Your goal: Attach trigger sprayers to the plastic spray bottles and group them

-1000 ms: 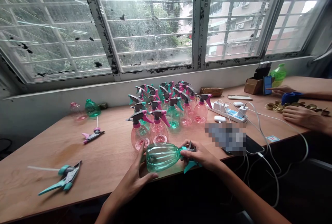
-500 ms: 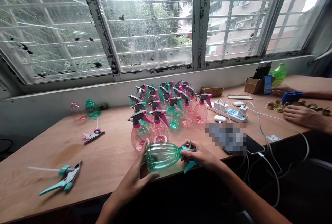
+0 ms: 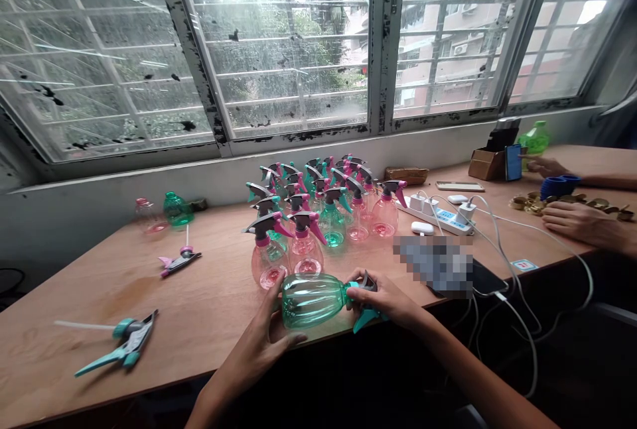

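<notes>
A green spray bottle point(image 3: 313, 300) lies sideways in the air at the table's front edge, its trigger head pointing right. My left hand point(image 3: 271, 319) is wrapped around the bottle's base end. With its fingers, my right hand point(image 3: 381, 296) grips the trigger head and collar at the neck; the teal trigger point(image 3: 367, 319) hangs below that hand. Just behind stand pink and green spray bottles in a cluster, the nearest being a pink spray bottle point(image 3: 269, 263). On the left lie a loose teal spray head point(image 3: 130, 339) and a pink spray head point(image 3: 184, 256), each with its tube.
A headless pink bottle point(image 3: 149, 217) and green bottle point(image 3: 178, 210) stand at the back left. To the right are a power strip point(image 3: 448, 219), cables and a phone point(image 3: 485, 276). Another person's hand point(image 3: 577, 222) rests by gold-coloured pieces point(image 3: 600, 203) at far right.
Both hands keep their hold on the green spray bottle, which has barely shifted. At far right, the other person's far hand has drawn slightly away from the upright phone.
</notes>
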Motion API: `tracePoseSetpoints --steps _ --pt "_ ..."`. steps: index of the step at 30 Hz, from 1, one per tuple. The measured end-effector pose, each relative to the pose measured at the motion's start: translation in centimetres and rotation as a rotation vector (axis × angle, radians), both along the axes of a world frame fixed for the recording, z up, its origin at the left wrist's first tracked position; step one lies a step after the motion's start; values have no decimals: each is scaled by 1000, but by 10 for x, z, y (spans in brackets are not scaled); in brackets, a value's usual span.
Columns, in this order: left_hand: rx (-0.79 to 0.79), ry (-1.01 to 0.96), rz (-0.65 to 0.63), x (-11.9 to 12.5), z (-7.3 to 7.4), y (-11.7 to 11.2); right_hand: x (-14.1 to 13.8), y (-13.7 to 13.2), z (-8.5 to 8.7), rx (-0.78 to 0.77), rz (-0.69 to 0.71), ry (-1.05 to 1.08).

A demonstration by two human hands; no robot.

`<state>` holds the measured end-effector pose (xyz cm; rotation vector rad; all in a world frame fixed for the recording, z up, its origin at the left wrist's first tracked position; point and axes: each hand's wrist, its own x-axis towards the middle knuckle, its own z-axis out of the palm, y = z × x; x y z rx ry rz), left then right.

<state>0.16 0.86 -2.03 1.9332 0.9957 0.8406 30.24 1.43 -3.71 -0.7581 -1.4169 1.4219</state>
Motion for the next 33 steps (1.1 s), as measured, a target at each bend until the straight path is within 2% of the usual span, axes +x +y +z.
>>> tracePoseSetpoints --steps 4,12,22,28,33 --pt "-62 -15 -27 -1 3 -1 0 0 0 -3 4 5" --pt "41 51 -25 -1 1 -1 0 -2 4 -19 -9 -6" --pt "-45 -29 -30 2 9 -6 -1 -3 5 -23 -23 -32" --pt "18 6 -35 1 4 -3 -1 -3 6 -21 -23 -34" --pt "3 -2 -40 0 3 -4 -1 -4 5 -25 -14 -17"
